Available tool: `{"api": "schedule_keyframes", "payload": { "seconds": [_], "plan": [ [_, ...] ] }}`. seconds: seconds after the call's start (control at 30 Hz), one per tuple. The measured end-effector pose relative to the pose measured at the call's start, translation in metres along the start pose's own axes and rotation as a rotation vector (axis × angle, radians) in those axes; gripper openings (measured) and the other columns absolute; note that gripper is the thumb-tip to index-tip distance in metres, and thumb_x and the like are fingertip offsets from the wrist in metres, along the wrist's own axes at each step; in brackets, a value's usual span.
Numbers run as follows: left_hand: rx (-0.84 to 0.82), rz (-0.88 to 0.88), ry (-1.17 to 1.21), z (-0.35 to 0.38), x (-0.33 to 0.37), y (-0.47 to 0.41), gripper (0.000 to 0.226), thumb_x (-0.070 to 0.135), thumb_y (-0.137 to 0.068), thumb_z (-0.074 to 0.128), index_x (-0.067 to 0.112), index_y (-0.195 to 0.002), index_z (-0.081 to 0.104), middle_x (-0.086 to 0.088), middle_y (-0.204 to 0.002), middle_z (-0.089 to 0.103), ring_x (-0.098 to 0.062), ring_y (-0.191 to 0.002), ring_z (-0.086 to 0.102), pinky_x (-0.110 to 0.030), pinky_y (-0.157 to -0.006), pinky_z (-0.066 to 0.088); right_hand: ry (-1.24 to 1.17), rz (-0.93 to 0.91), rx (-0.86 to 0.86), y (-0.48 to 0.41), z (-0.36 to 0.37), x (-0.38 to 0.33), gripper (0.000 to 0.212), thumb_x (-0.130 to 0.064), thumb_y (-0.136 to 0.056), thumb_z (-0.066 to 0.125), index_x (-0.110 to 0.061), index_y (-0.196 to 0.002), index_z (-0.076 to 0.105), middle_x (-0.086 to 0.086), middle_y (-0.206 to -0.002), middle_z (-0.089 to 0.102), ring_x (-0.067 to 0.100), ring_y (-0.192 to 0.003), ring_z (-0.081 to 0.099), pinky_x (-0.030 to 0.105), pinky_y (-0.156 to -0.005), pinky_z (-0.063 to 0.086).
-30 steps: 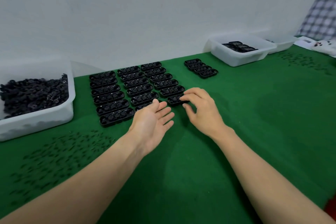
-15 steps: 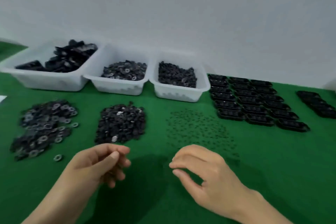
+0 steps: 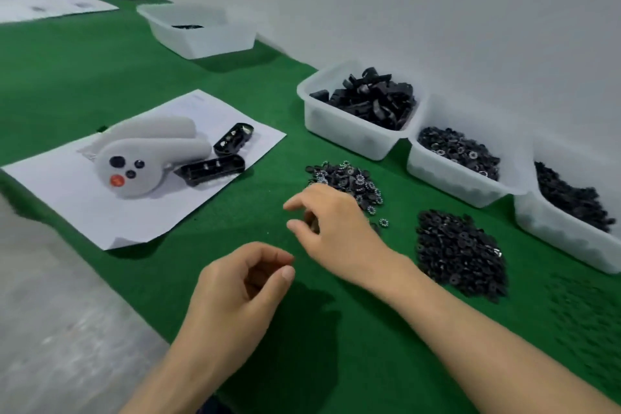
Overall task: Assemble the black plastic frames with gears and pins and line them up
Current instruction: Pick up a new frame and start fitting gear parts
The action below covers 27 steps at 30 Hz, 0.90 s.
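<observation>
**Tiny parts, an unsure grip**

The right hand (image 3: pixel 332 228) hovers at centre frame over the near edge of the toothed gear pile (image 3: pixel 349 178), fingers curled. Something dark shows between thumb and forefinger, but I cannot tell whether it is a pinched gear. The left hand (image 3: pixel 242 282), lower centre, is loosely cupped, thumb and forefinger close, with nothing visible in it.

Loose black frames (image 3: pixel 369 97) lie heaped in the white tub (image 3: pixel 336 131) above and right of centre. Two more frames (image 3: pixel 211 169) rest on the paper sheet (image 3: pixel 84 205) at left.

Likely risks:
- A gear picked from the heap's edge could drag its neighbours out across the green mat (image 3: pixel 168 77).
- The plainer dark pile (image 3: pixel 460 252) at right sits near enough for parts to get mixed.
- The pins (image 3: pixel 584 312), scattered faintly at lower right, are nearly lost against the felt, so a dropped one may go unnoticed.
</observation>
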State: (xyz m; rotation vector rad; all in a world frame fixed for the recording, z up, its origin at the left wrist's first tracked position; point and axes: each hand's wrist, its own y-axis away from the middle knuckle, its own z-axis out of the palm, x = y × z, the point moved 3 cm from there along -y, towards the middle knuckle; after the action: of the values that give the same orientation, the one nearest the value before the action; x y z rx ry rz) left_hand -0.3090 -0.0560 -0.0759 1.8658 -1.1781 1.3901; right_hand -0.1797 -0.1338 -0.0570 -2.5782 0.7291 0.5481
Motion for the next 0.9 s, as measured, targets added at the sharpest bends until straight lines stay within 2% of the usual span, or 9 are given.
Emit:
{"api": "schedule_keyframes", "payload": {
  "seconds": [0.13, 0.23, 0.37, 0.5, 0.63, 0.7, 0.77, 0.83, 0.9],
  "plan": [
    [0.049, 0.035, 0.016, -0.021, -0.002, -0.020, 0.008, 0.021, -0.079, 0.065, 0.028, -0.077, 0.065, 0.011, -0.071, 0.066, -0.010, -0.059, 0.060, -0.028, -0.056, 0.051, 0.037, 0.031, -0.050, -0.067, 0.028, -0.005, 0.024, -0.012, -0.088, 0.059, -0.011, -0.112, 0.061, 0.007, -0.114, 0.056, 0.018, -0.102, 0.051, 0.026, -0.093, 0.038],
    [0.048, 0.021, 0.061, -0.029, -0.008, -0.030, 0.006, 0.021, -0.079, 0.065, 0.027, -0.077, 0.065, 0.007, -0.069, 0.066, -0.014, -0.060, 0.060, -0.032, -0.059, 0.050, 0.065, 0.066, -0.066, -0.093, 0.042, -0.001, 0.022, -0.011, -0.087, 0.058, -0.013, -0.109, 0.062, 0.007, -0.112, 0.054, 0.021, -0.100, 0.050, 0.028, -0.090, 0.038],
    [0.050, -0.015, 0.101, -0.035, -0.017, -0.039, 0.006, 0.022, -0.078, 0.064, 0.028, -0.077, 0.065, 0.011, -0.071, 0.066, -0.012, -0.062, 0.060, -0.030, -0.061, 0.051, 0.062, 0.079, -0.069, -0.105, 0.052, 0.004, 0.020, -0.014, -0.087, 0.060, -0.016, -0.106, 0.064, 0.006, -0.108, 0.055, 0.020, -0.093, 0.052, 0.025, -0.085, 0.038],
    [0.072, -0.036, 0.148, -0.036, -0.022, -0.046, 0.009, 0.019, -0.079, 0.065, 0.028, -0.078, 0.064, 0.012, -0.074, 0.066, -0.008, -0.064, 0.061, -0.024, -0.062, 0.051, 0.086, 0.052, -0.096, -0.110, 0.055, 0.003, 0.012, -0.014, -0.086, 0.063, -0.010, -0.096, 0.067, 0.008, -0.102, 0.059, 0.023, -0.097, 0.053, 0.034, -0.089, 0.042],
    [0.209, -0.093, 0.247, -0.037, -0.030, -0.052, 0.014, 0.022, -0.075, 0.067, 0.027, -0.084, 0.058, 0.003, -0.074, 0.063, -0.009, -0.064, 0.059, -0.024, -0.060, 0.048, 0.099, -0.044, 0.025, -0.083, 0.029, 0.006, 0.007, -0.004, -0.078, 0.069, -0.004, -0.084, 0.070, 0.010, -0.094, 0.065, 0.025, -0.091, 0.059, 0.030, -0.087, 0.043],
    [0.289, -0.119, 0.288, -0.038, -0.033, -0.053, 0.026, 0.030, -0.073, 0.068, 0.030, -0.092, 0.051, -0.002, -0.078, 0.057, -0.004, -0.059, 0.053, -0.013, -0.055, 0.041, 0.128, -0.074, 0.123, -0.058, 0.011, 0.009, 0.008, -0.001, -0.074, 0.072, -0.004, -0.081, 0.071, 0.010, -0.093, 0.066, 0.024, -0.089, 0.061, 0.025, -0.085, 0.043],
    [0.278, -0.119, 0.279, -0.035, -0.031, -0.056, 0.037, 0.041, -0.071, 0.066, 0.036, -0.101, 0.045, -0.003, -0.092, 0.055, -0.002, -0.058, 0.051, -0.010, -0.053, 0.040, 0.138, -0.085, 0.202, -0.034, -0.002, 0.010, 0.009, 0.000, -0.073, 0.073, -0.003, -0.082, 0.072, 0.009, -0.095, 0.066, 0.020, -0.089, 0.062, 0.022, -0.086, 0.044],
    [0.192, -0.121, 0.257, -0.029, -0.027, -0.060, 0.042, 0.050, -0.068, 0.063, 0.040, -0.106, 0.049, 0.008, -0.099, 0.057, -0.007, -0.062, 0.057, -0.019, -0.055, 0.045, 0.114, -0.078, 0.238, -0.016, -0.010, 0.009, 0.010, 0.000, -0.073, 0.073, -0.004, -0.082, 0.072, 0.006, -0.097, 0.066, 0.015, -0.090, 0.061, 0.019, -0.088, 0.045],
    [0.107, -0.107, 0.198, -0.022, -0.023, -0.063, 0.027, 0.039, -0.070, 0.069, 0.035, -0.096, 0.061, 0.009, -0.082, 0.067, -0.018, -0.061, 0.062, -0.033, -0.055, 0.051, 0.036, -0.045, 0.239, -0.002, -0.014, 0.008, 0.010, -0.002, -0.073, 0.071, -0.006, -0.083, 0.073, 0.002, -0.100, 0.065, 0.009, -0.090, 0.061, 0.016, -0.087, 0.045]
  ]
}}
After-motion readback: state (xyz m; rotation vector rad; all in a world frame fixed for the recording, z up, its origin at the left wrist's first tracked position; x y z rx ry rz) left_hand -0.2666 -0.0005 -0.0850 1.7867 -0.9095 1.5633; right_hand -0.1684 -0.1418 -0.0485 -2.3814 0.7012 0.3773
